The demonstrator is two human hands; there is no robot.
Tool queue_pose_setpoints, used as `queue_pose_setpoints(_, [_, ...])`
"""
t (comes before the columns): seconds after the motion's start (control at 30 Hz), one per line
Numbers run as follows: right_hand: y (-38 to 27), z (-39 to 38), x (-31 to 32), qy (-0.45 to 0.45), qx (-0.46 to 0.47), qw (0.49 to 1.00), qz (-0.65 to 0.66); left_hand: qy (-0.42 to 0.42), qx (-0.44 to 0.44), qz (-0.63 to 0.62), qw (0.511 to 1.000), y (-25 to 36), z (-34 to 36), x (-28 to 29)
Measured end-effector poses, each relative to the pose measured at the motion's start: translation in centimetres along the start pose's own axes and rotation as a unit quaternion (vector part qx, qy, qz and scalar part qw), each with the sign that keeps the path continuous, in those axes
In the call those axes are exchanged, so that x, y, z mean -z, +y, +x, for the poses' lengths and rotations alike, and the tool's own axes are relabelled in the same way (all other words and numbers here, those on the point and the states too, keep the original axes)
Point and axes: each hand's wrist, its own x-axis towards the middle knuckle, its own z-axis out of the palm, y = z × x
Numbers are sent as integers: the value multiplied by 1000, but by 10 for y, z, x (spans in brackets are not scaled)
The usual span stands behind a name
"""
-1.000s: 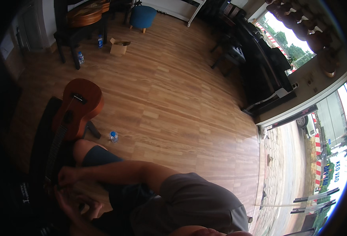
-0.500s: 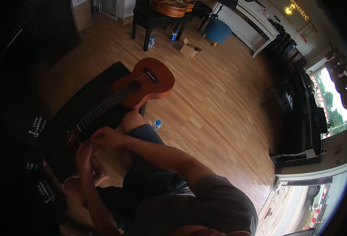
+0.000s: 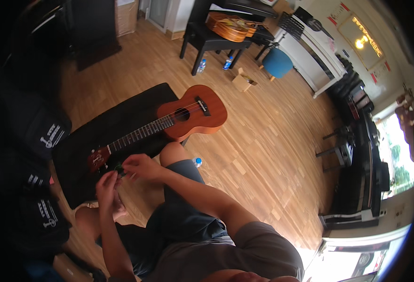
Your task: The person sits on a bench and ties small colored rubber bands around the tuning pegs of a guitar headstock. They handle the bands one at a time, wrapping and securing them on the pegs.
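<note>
A reddish-brown ukulele (image 3: 197,117) lies on a black padded bench (image 3: 94,131), its headstock toward me. Just below the headstock, my left hand (image 3: 108,185) pinches a small dark object (image 3: 119,170) showing some green. My right hand (image 3: 139,167) has its fingertips closed on that same object; its exact shape is too small to make out. Both hands are in front of my bent knees.
Black printed bags (image 3: 45,211) are piled at left. A plastic bottle (image 3: 197,163) stands beside my knee. Farther off are a bench holding guitars (image 3: 225,28), a blue stool (image 3: 277,63), an open box (image 3: 242,82) and black pianos (image 3: 350,197) along the right.
The view has swung rightward in the picture, bringing more of the back wall in and lighting the scene more. My hands remain together near the headstock; the green part now shows between them.
</note>
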Motion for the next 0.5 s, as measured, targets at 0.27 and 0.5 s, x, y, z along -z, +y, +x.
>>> queue_pose_setpoints(0.27, [16,14,3,58,-6,997,-57,18,-34,13,999,1,11,9])
queue_pose_setpoints(0.5, [9,8,0,64,-1,985,-161,140,-83,5,987,7,21,59])
